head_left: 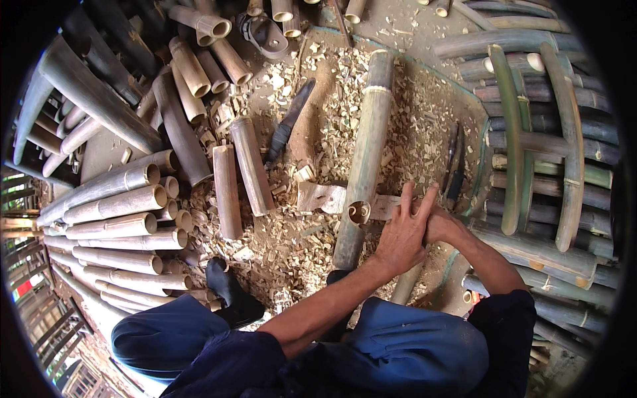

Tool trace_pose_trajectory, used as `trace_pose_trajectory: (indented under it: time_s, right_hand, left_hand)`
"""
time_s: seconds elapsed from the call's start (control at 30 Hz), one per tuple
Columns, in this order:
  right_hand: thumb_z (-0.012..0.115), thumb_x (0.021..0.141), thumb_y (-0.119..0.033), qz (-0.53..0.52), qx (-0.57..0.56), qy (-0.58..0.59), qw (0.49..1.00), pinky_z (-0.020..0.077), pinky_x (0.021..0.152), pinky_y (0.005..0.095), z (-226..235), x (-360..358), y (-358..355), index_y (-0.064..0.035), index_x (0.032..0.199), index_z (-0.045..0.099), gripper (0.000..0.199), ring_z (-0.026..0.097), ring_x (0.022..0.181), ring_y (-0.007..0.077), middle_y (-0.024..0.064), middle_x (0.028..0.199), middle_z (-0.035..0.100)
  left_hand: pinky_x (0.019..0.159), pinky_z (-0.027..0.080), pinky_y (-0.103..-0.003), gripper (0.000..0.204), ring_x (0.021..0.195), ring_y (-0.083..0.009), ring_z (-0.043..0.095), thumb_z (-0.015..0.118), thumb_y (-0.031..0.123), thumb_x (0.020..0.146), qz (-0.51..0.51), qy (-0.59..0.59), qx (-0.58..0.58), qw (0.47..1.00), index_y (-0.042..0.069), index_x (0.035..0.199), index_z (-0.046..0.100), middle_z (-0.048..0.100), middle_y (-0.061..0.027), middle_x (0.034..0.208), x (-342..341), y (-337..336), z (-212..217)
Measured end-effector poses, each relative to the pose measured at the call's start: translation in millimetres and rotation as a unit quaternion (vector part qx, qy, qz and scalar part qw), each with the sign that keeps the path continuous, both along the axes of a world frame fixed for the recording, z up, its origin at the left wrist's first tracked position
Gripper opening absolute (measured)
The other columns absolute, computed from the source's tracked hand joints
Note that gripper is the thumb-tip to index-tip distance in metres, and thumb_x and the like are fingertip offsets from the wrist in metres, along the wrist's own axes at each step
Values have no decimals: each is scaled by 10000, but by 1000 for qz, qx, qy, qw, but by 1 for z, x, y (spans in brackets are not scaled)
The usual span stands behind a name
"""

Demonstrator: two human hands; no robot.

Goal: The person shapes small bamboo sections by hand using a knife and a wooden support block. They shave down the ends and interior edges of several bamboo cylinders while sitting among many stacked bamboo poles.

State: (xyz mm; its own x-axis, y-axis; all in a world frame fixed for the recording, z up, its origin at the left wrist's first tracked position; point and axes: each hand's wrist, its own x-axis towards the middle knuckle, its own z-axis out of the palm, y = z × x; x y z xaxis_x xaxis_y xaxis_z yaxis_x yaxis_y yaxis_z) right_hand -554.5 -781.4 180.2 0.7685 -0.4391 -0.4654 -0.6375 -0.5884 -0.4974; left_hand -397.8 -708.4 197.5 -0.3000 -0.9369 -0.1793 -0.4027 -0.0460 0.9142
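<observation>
Both hands, the left hand [401,235] over the right hand [441,225], close around a tool beside the bamboo pole [363,159], its notch [359,212] partly cut amid chips [318,113] on the floor.

Bare dirt floor [424,33] strewn with pale wood chips [332,106] (thickest at the centre). Cut bamboo poles [113,205] lie stacked left; a bamboo frame [537,146], perhaps a chair, lies right. Daylight throughout.

Two hands, left [401,235] and right [443,225], are seen. One long green bamboo pole [365,156] is laid across one wooden block [318,197]. Two short cut lengths [240,176] are counted beside it, and one dark blade [288,123].
</observation>
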Motion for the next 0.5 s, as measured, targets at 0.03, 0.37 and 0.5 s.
trace_pose_trajectory:
  time_s: [0.03, 0.37, 0.5]
  right_hand:
    - [727, 857, -165, -14, 16, 2, 1000, 578, 834, 399, -1, -4, 6, -44, 1067, 672, 249, 648, 878, 257, 138, 973, 672]
    - [729, 864, -217, -450, 198, -88, 867, 550, 927, 415, -66, -5, 134, -48, 1187, 630, 378, 640, 1031, 281, 153, 1134, 652]
    - [729, 867, -237, -425, 197, -106, 877, 539, 964, 422, -71, 25, 134, -49, 1235, 614, 429, 637, 1092, 290, 160, 1198, 644]
  left_hand:
    - [990, 552, -563, 1185, 1223, -578, 541, 748, -42, 701, -15, 6, 10, 1000, 238, 1661, 112, 128, -354, 1628, 4, -2, 1]
    - [935, 587, -491, 1106, 1175, -438, 664, 833, 2, 552, -320, -25, 48, 946, 226, 1558, 431, 405, -271, 1554, 21, 5, -29]
    - [974, 553, -464, 971, 1226, -394, 632, 850, 51, 550, -528, -88, 150, 831, 173, 1462, 538, 554, -234, 1403, 35, -26, -22]
